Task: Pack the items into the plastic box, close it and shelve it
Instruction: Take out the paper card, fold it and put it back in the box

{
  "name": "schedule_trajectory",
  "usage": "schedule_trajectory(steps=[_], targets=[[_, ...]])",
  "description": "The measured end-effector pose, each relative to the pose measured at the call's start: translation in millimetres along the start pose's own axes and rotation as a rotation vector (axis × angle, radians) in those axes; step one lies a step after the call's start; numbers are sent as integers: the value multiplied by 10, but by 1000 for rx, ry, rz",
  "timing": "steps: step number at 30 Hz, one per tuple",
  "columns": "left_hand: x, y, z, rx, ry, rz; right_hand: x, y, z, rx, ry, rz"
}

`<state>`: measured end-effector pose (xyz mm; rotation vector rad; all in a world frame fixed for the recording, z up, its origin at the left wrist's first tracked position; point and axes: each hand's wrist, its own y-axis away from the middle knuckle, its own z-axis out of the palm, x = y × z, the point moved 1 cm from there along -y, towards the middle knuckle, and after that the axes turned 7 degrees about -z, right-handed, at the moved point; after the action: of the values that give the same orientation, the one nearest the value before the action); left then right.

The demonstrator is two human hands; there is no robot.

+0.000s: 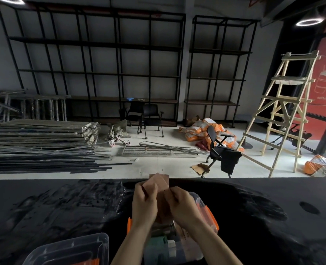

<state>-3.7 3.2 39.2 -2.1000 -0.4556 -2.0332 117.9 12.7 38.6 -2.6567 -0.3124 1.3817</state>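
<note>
Both hands, left hand (145,202) and right hand (183,205), pinch a brown paper packet (159,181) above the clear plastic box (202,205) on the black table (253,217); it looks like cardboard, perhaps, and could snag on the rim and spill out

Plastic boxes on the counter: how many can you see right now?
2. One plastic box sits under both hands, partly hidden, with items inside. A second container, or perhaps a lid, lies at lower left, cut off by the frame edge.
</note>
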Motion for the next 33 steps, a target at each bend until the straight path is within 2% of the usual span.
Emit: schedule_trajectory(steps=[3, 5, 9, 15, 19, 23, 28, 31, 33], targets=[[-66, -33, -105, -171, -21, -57, 25, -15, -50, 74, 10, -5], [-114, -45, -160, -203, -7, -77, 59, -49, -75, 143, -60, 48], [-128, -11, -196, -119, 70, -81, 120, -89, -73, 222, -362, 176], [-120, -44, -199, 2, 109, -87, 44, -37, 9, 292, -478, 158], [-45, -26, -150, 2, 64, -40, 33, -7, 153, 241, -384, 102], [-15, 51, -28, -71, 71, -17, 45, 1, 227, 279, -258, 115], [-50, 65, 69, -94, -22, 11, 11, 51, 331, 184, -299, 61], [-90, 41, 53, -122, -79, -4, 47, 18, 287, 55, -374, 87], [-116, 76, 54, -152, -60, -43, 66, -9, 258, -10, -332, 96]])
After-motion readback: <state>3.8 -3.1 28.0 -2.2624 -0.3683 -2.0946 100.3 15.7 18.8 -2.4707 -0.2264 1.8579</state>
